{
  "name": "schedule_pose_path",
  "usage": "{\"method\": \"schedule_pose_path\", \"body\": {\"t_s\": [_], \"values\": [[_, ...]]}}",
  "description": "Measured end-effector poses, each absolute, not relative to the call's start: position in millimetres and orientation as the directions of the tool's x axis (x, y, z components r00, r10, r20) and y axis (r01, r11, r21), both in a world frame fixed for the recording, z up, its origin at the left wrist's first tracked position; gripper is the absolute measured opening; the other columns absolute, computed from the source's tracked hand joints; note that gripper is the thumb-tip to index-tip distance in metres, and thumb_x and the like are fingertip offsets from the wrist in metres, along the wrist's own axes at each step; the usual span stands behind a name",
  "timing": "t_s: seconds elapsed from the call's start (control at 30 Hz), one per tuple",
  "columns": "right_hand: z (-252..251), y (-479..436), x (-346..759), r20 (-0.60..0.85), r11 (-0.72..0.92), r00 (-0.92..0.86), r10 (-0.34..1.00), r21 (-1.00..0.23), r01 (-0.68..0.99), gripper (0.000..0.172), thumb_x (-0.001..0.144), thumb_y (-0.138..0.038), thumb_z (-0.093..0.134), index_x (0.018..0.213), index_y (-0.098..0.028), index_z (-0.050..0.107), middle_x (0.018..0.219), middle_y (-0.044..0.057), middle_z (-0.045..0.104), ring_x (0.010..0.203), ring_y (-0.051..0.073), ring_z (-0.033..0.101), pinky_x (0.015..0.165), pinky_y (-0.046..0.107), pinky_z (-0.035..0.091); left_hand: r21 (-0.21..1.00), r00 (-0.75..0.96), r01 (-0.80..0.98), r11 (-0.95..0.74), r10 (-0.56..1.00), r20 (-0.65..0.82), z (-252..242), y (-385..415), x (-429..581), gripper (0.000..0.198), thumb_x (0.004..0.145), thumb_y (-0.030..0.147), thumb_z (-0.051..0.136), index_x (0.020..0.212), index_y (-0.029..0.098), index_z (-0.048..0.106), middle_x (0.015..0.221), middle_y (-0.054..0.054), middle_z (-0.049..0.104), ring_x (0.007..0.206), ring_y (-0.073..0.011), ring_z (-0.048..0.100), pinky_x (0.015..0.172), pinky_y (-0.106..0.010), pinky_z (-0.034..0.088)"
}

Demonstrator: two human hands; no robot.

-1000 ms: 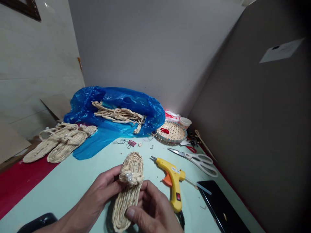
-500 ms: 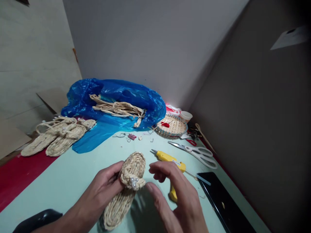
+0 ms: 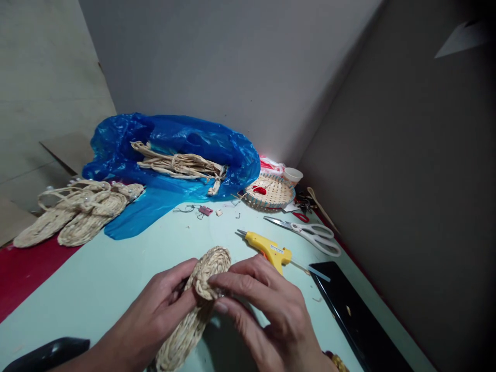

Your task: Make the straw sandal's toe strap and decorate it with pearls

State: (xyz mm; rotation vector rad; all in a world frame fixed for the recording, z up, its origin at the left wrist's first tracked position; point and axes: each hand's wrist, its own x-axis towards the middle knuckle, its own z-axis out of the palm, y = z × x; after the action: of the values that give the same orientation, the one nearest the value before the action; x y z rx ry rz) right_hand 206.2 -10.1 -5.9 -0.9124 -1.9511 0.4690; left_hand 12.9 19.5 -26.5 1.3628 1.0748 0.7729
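Note:
A braided straw sandal (image 3: pixel 182 330) is tilted up in front of me, its rounded end pointing away. My left hand (image 3: pixel 155 305) grips it from the left, with the thumb at the woven strap (image 3: pixel 203 283). From the right, my right hand (image 3: pixel 267 305) pinches the strap's right side between fingers and thumb. These fingers cover most of the pearl-like beads there. Just beyond that hand lies a yellow glue gun (image 3: pixel 267 247) with a clear glue stick in its back.
White-handled scissors (image 3: pixel 306 232) and a black tablet-like slab (image 3: pixel 360 320) lie right. Behind are a woven basket (image 3: pixel 277 192) and a blue plastic bag (image 3: pixel 116 144) holding a straw bundle (image 3: pixel 182 164). Several beaded straw sandals (image 3: pixel 89 212) rest left; a black object (image 3: pixel 58 354) sits front left.
My right hand has moved left, from apart with fingers spread to closed on the sandal's strap, covering the beads. My left hand keeps its hold. The view has shifted slightly.

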Motion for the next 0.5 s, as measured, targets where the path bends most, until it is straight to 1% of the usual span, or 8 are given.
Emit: {"method": "schedule_pose_path", "body": {"t_s": [0.1, 0.17, 0.27, 0.33, 0.4, 0.5], "values": [[-6, -9, 207, 0.558, 0.64, -0.314, 0.768, -0.673, 0.371, 0.02, 0.094, -0.013, 0.069, 0.113, -0.017, 0.074, 0.097, 0.007, 0.075, 0.087, 0.02, 0.069, 0.076, 0.035, 0.06, 0.984, 0.38, 0.13, 0.124, 0.91, -0.165, -29, 20, 9, 0.02, 0.085, 0.033, 0.073, 0.101, 0.025, 0.081, 0.087, -0.001, 0.077, 0.08, -0.0242, 0.065, 0.068, -0.027, 0.052], [-5, -8, 207, 0.561, 0.641, -0.309, 0.768, -0.678, 0.359, 0.021, 0.094, -0.014, 0.07, 0.115, -0.018, 0.072, 0.097, 0.005, 0.076, 0.087, 0.02, 0.069, 0.077, 0.035, 0.059, 0.985, 0.407, 0.085, 0.148, 0.898, -0.17, -31, 21, 6, 0.022, 0.086, 0.033, 0.074, 0.105, 0.025, 0.081, 0.095, -0.001, 0.08, 0.084, -0.0248, 0.068, 0.072, -0.028, 0.053], [-5, -7, 209, 0.584, 0.653, -0.294, 0.757, -0.664, 0.365, 0.024, 0.094, -0.014, 0.071, 0.117, -0.021, 0.069, 0.099, 0.002, 0.077, 0.088, 0.018, 0.07, 0.08, 0.032, 0.058, 0.984, 0.437, 0.005, 0.181, 0.884, -0.165, -33, 25, 4, 0.025, 0.084, 0.039, 0.077, 0.104, 0.025, 0.081, 0.1, -0.003, 0.081, 0.094, -0.0276, 0.07, 0.082, -0.031, 0.055], [-6, -5, 212, 0.577, 0.636, -0.274, 0.77, -0.656, 0.406, 0.024, 0.096, -0.016, 0.068, 0.118, -0.024, 0.068, 0.101, 0.002, 0.077, 0.09, 0.017, 0.07, 0.082, 0.031, 0.058, 0.981, 0.431, -0.028, 0.19, 0.888, -0.16, -33, 28, 3, 0.03, 0.082, 0.045, 0.08, 0.104, 0.024, 0.081, 0.105, -0.005, 0.081, 0.099, -0.0287, 0.07, 0.087, -0.032, 0.055], [-9, -3, 215, 0.555, 0.594, -0.238, 0.797, -0.654, 0.468, 0.021, 0.099, -0.019, 0.063, 0.119, -0.026, 0.067, 0.101, 0.001, 0.076, 0.089, 0.018, 0.071, 0.081, 0.03, 0.058, 0.978, 0.394, -0.048, 0.201, 0.904, -0.166, -34, 31, 0, 0.038, 0.077, 0.049, 0.083, 0.106, 0.023, 0.078, 0.106, -0.006, 0.081, 0.097, -0.0277, 0.072, 0.084, -0.032, 0.056], [-13, 1, 217, 0.549, 0.551, -0.181, 0.816, -0.644, 0.532, 0.017, 0.102, -0.022, 0.057, 0.115, -0.028, 0.067, 0.096, 0.0, 0.076, 0.081, 0.016, 0.071, 0.075, 0.026, 0.058, 0.972, 0.301, -0.056, 0.229, 0.932, -0.203, -34, 35, -13, 0.046, 0.07, 0.05, 0.089, 0.104, 0.024, 0.072, 0.095, -0.004, 0.082, 0.085, -0.0241, 0.074, 0.073, -0.028, 0.056]]}}
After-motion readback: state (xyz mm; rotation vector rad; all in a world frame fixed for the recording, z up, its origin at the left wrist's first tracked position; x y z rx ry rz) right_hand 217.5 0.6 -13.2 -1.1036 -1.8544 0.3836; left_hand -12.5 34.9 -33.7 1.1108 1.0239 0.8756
